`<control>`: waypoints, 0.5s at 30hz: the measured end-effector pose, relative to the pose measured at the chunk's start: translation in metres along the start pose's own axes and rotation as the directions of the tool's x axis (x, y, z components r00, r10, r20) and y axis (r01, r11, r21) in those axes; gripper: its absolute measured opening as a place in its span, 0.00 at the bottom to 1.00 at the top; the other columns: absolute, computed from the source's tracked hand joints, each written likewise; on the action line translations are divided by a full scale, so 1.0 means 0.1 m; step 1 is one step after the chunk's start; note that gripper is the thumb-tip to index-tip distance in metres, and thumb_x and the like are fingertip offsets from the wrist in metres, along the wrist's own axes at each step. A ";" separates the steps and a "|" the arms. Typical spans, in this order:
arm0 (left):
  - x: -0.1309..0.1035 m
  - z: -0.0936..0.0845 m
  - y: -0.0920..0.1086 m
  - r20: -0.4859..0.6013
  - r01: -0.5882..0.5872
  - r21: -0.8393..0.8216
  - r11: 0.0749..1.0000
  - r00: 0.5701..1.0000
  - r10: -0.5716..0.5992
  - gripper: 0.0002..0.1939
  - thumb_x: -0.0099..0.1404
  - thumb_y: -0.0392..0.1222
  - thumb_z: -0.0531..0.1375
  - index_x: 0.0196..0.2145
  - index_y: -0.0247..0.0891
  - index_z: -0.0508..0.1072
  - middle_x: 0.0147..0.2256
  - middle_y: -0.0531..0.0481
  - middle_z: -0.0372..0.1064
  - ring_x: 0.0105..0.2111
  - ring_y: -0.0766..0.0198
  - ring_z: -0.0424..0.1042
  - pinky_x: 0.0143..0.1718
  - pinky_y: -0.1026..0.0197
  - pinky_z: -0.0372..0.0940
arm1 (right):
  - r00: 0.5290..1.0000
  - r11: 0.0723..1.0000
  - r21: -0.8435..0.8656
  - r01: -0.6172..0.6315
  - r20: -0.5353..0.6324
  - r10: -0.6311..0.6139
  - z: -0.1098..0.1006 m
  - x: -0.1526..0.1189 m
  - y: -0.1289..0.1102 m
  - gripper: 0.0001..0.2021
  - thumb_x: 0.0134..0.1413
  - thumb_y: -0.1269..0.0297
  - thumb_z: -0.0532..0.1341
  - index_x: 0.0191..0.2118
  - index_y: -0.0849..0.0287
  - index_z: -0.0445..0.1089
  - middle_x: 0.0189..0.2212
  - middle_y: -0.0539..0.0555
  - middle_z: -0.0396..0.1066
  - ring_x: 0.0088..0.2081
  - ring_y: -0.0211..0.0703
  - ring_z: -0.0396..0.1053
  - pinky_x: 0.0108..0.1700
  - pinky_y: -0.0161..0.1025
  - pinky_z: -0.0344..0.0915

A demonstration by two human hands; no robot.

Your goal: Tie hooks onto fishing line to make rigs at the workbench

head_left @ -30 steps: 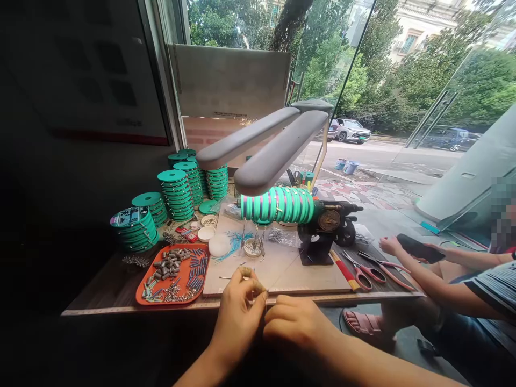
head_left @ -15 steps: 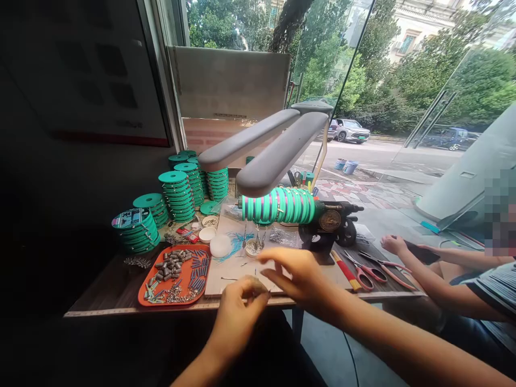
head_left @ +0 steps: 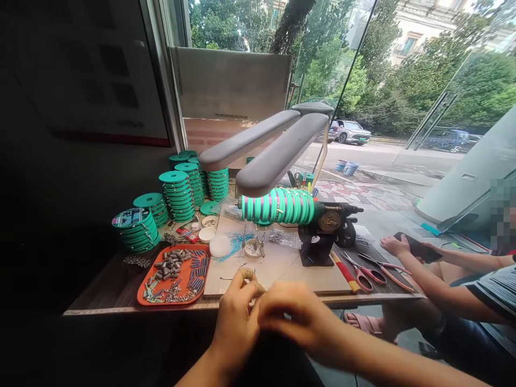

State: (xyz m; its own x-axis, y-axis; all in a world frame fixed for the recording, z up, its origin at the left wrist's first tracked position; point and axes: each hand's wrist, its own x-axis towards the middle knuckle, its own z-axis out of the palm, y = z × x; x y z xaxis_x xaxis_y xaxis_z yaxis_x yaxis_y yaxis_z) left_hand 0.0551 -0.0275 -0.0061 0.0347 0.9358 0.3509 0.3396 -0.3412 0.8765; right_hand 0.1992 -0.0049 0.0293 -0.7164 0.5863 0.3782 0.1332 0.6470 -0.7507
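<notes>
At the front edge of the board, my left hand is closed, thumb and fingers pinched together. My right hand meets it from the right, slightly blurred, its fingers curled into a pinch. Whatever they grip is too small or hidden to make out. Just beyond lie small wire pieces and a white dish of tiny parts. Green line spools sit in a row on a black winding machine. To the left is an orange tray holding metal sinkers and small fittings.
Stacks of green spools stand at the back left. A two-armed lamp hangs above the board. Scissors and pliers lie at the right. Another person's hand holds a dark flat object beyond the table's right end.
My right hand has come down and toward me, from above the board to against my left hand. The left hand has turned slightly upward. The other person's dark object has risen a little.
</notes>
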 end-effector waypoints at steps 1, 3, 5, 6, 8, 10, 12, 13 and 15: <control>-0.03 0.01 -0.03 -0.042 -0.207 0.229 0.951 0.974 0.222 0.05 0.57 0.30 0.54 0.28 0.32 0.70 0.32 0.45 0.62 0.32 0.64 0.63 0.32 0.65 0.59 | 0.985 0.975 0.140 -0.175 0.040 0.171 -0.06 0.10 -0.01 0.14 0.56 0.62 0.53 0.29 0.70 0.67 0.27 0.50 0.64 0.30 0.19 0.58 0.33 0.18 0.53; -0.07 0.02 -0.09 -0.037 -0.407 0.544 0.734 0.862 0.506 0.09 0.59 0.27 0.51 0.32 0.32 0.70 0.33 0.43 0.63 0.32 0.62 0.65 0.33 0.63 0.61 | 0.915 0.866 0.297 -0.402 0.080 0.397 -0.16 0.35 -0.01 0.13 0.50 0.64 0.57 0.31 0.73 0.66 0.27 0.51 0.64 0.27 0.18 0.58 0.30 0.16 0.54; -0.09 0.03 -0.12 -0.029 -0.446 0.688 0.572 0.771 0.636 0.09 0.58 0.25 0.51 0.32 0.32 0.70 0.33 0.42 0.66 0.33 0.62 0.66 0.33 0.63 0.62 | 0.847 0.780 0.335 -0.528 0.137 0.514 -0.20 0.58 0.03 0.13 0.48 0.65 0.57 0.33 0.75 0.65 0.26 0.52 0.64 0.23 0.17 0.54 0.26 0.16 0.51; -0.09 0.03 -0.11 -0.015 -0.467 0.709 0.529 0.739 0.673 0.10 0.58 0.25 0.52 0.33 0.32 0.70 0.34 0.42 0.67 0.33 0.61 0.67 0.33 0.64 0.62 | 0.823 0.756 0.329 -0.566 0.169 0.543 -0.19 0.66 0.04 0.13 0.47 0.66 0.57 0.34 0.75 0.65 0.26 0.52 0.64 0.21 0.16 0.53 0.24 0.16 0.50; -0.07 0.01 -0.07 0.004 -0.508 0.648 0.567 0.747 0.665 0.10 0.58 0.25 0.52 0.32 0.33 0.70 0.32 0.43 0.68 0.33 0.62 0.67 0.33 0.64 0.62 | 0.791 0.730 0.304 -0.612 0.228 0.568 -0.16 0.73 0.06 0.12 0.48 0.67 0.57 0.34 0.76 0.65 0.25 0.52 0.64 0.20 0.16 0.51 0.23 0.17 0.48; -0.03 -0.01 0.01 -0.007 -0.403 0.416 0.815 0.895 0.446 0.08 0.58 0.28 0.53 0.28 0.34 0.71 0.28 0.46 0.68 0.29 0.64 0.66 0.30 0.65 0.60 | 0.840 0.809 0.226 -0.542 0.159 0.519 -0.13 0.63 0.04 0.11 0.49 0.68 0.56 0.35 0.74 0.66 0.28 0.52 0.65 0.23 0.17 0.54 0.26 0.17 0.50; 0.03 -0.04 0.07 0.055 0.086 -0.076 0.993 0.995 -0.082 0.05 0.55 0.31 0.57 0.23 0.33 0.70 0.23 0.49 0.64 0.23 0.69 0.61 0.23 0.68 0.56 | 0.955 0.957 -0.019 -0.289 -0.066 0.287 -0.12 0.42 0.02 0.11 0.52 0.68 0.55 0.39 0.69 0.67 0.32 0.51 0.65 0.27 0.18 0.56 0.31 0.18 0.51; 0.06 -0.05 0.09 0.170 0.373 -0.315 0.873 0.927 -0.335 0.04 0.53 0.32 0.59 0.22 0.32 0.69 0.22 0.51 0.62 0.21 0.71 0.58 0.20 0.70 0.53 | 0.984 0.969 -0.221 -0.112 -0.164 0.076 -0.12 0.29 0.01 0.10 0.54 0.67 0.53 0.40 0.66 0.67 0.34 0.51 0.64 0.29 0.19 0.55 0.33 0.19 0.50; 0.10 -0.06 0.11 0.422 0.696 -0.560 0.450 0.707 -0.567 0.04 0.48 0.32 0.62 0.22 0.31 0.68 0.21 0.53 0.59 0.19 0.75 0.55 0.16 0.73 0.48 | 0.940 0.794 -0.585 0.166 -0.150 -0.306 -0.11 0.05 0.02 0.12 0.59 0.67 0.48 0.37 0.63 0.67 0.30 0.50 0.63 0.30 0.21 0.54 0.34 0.23 0.46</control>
State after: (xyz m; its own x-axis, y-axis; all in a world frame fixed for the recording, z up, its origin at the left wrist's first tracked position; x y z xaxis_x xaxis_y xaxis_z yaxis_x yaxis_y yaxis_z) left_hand 0.0533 -0.0222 0.0096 0.2289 0.8925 -0.3886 -0.3493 0.4479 0.8230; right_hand 0.2034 0.0043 0.0360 -0.6117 0.4259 0.6667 0.3873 0.8960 -0.2170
